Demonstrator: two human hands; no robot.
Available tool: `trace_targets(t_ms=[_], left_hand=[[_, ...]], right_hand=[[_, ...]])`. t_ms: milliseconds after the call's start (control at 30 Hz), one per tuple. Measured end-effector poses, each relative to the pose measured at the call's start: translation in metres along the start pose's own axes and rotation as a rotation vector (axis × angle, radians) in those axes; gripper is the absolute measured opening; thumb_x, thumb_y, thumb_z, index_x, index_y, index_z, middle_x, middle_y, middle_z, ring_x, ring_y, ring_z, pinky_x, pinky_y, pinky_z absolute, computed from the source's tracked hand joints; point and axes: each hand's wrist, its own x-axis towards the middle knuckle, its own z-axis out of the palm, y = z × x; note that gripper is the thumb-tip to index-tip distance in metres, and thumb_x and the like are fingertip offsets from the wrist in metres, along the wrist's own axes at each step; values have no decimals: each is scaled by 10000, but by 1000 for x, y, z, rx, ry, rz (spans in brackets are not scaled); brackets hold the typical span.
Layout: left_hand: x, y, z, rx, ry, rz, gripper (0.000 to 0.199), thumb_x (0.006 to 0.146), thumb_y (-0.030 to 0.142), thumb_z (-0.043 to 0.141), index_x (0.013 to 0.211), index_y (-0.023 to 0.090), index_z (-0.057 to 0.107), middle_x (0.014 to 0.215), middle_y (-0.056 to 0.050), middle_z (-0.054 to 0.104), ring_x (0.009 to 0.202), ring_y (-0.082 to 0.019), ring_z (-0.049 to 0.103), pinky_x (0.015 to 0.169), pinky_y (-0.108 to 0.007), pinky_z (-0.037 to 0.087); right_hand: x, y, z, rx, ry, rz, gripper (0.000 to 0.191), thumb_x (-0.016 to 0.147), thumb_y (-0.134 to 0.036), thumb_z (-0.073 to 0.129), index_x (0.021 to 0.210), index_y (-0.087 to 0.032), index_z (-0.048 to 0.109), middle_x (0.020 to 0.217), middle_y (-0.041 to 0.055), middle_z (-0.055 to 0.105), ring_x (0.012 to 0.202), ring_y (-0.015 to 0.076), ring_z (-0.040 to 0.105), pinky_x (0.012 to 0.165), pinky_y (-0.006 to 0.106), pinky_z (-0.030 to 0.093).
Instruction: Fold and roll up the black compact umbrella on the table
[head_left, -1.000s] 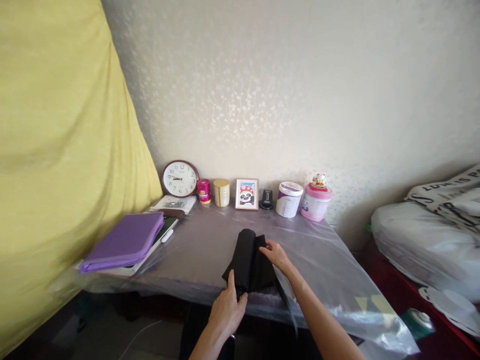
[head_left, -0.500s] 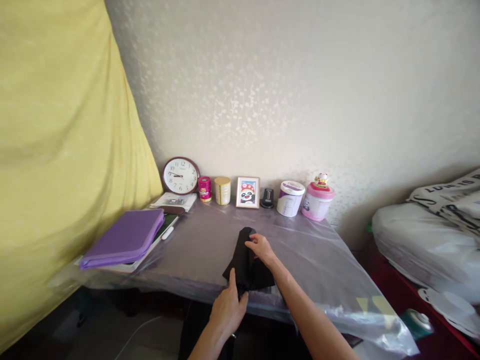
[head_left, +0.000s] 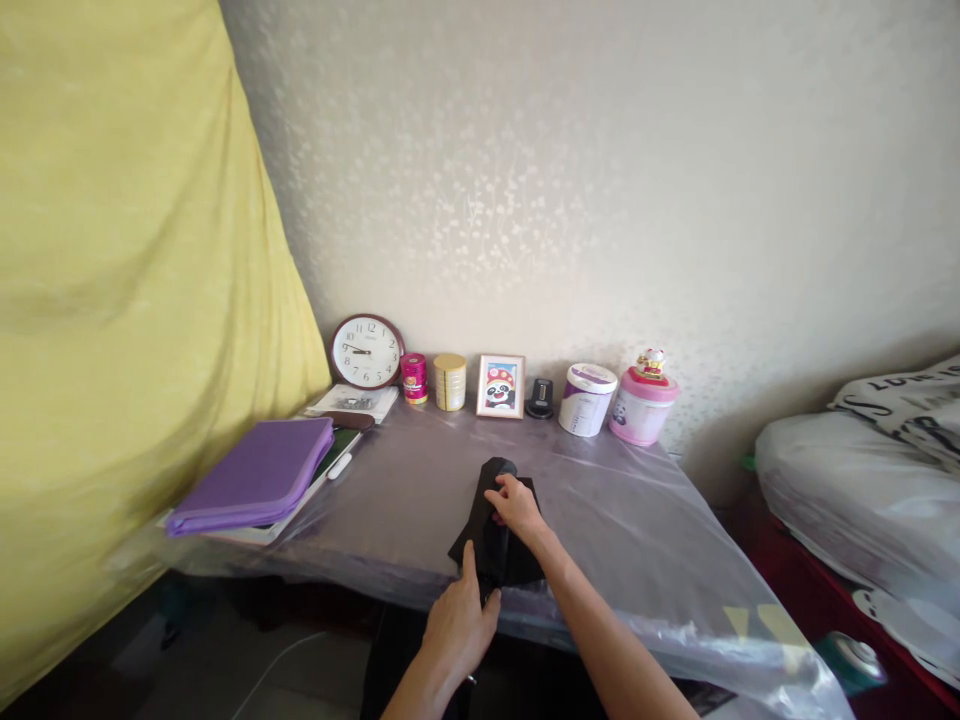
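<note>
A black folded cloth-like item lies at the front edge of the table, its flaps spread to both sides. My left hand rests at its near end, index finger stretched along it and thumb apart, the black material between them. Higher up on the item, my right hand has its fingers bent and pinched on a fold of the black material. What the lower fingers of my left hand do is hidden.
Purple folder on papers at left; white marker beside it. Along the wall stand a clock, pink tin, yellow tin, panda picture, black stapler-like object, white tub and pink tub.
My right hand has shifted slightly left across the black item, and the flap on the right now shows higher beside it. The view has moved a little.
</note>
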Motion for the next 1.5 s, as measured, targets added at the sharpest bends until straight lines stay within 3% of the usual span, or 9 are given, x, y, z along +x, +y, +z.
trace_targets(t_ms=[133, 300, 467, 567, 733, 1000, 1133, 1333, 1500], left_hand=[[0, 0, 1, 14, 2, -24, 644, 833, 391, 333, 1364, 103, 109, 1086, -137, 587, 954, -231, 566, 755, -288, 378], [0, 1, 6, 48, 23, -39, 633, 835, 378, 345, 1357, 92, 129, 1053, -136, 600, 937, -227, 571, 744, -279, 374], [-6, 4, 8, 89, 112, -52, 703, 845, 377, 351, 1362, 43, 12, 1016, -149, 610, 898, -217, 584, 717, -258, 366], [-10, 7, 7, 84, 156, -12, 736, 851, 346, 358, 1355, 50, -89, 928, -120, 640, 846, -203, 600, 687, -250, 360], [-10, 9, 7, 142, 123, 28, 651, 854, 314, 356, 1380, 152, 9, 936, -89, 641, 822, -192, 602, 665, -250, 358], [-4, 4, 8, 105, 84, 13, 622, 853, 333, 323, 1381, 152, 48, 904, -82, 647, 814, -190, 606, 663, -245, 368], [-2, 2, 9, 111, 65, -7, 646, 851, 343, 316, 1380, 135, 11, 901, -83, 647, 825, -201, 601, 678, -258, 376], [0, 4, 3, 89, 4, -51, 675, 850, 349, 320, 1375, 141, -49, 914, -88, 647, 831, -196, 598, 680, -248, 365], [0, 1, 3, 50, 10, -40, 683, 846, 359, 324, 1376, 151, -52, 923, -85, 648, 846, -200, 593, 686, -250, 360]], right_hand=[[-7, 0, 1, -17, -12, -103, 215, 783, -206, 441, 960, -166, 557, 634, -14, 624, 511, 86, 575, 514, 189, 453], [-30, -3, 7, -282, 48, -389, 192, 777, -187, 458, 904, -230, 595, 776, -3, 666, 766, 130, 592, 711, 226, 439], [-41, -4, 12, -459, 69, -450, 214, 826, -236, 418, 938, -258, 599, 839, 8, 657, 853, 145, 560, 750, 226, 419], [-40, -4, 12, -471, 52, -467, 212, 833, -248, 415, 933, -263, 601, 834, 3, 658, 848, 147, 553, 749, 227, 414], [-38, -3, 7, -407, 19, -489, 204, 828, -246, 433, 943, -267, 601, 853, -8, 661, 845, 149, 547, 750, 239, 417], [-38, 10, -4, -365, 46, -759, 256, 870, -247, 386, 944, -237, 630, 1073, 28, 622, 1087, 166, 469, 957, 353, 313], [-13, 15, 1, -422, 1, -753, 292, 886, -259, 349, 961, -249, 631, 1062, 19, 635, 1145, 161, 432, 1020, 406, 200], [37, 21, 10, -428, 19, -663, 309, 880, -272, 347, 905, -253, 654, 1031, 14, 650, 1129, 164, 443, 1013, 408, 181], [61, 16, 7, -289, 40, -428, 262, 842, -290, 405, 918, -241, 651, 1119, 17, 608, 1147, 168, 427, 1007, 336, 216]])
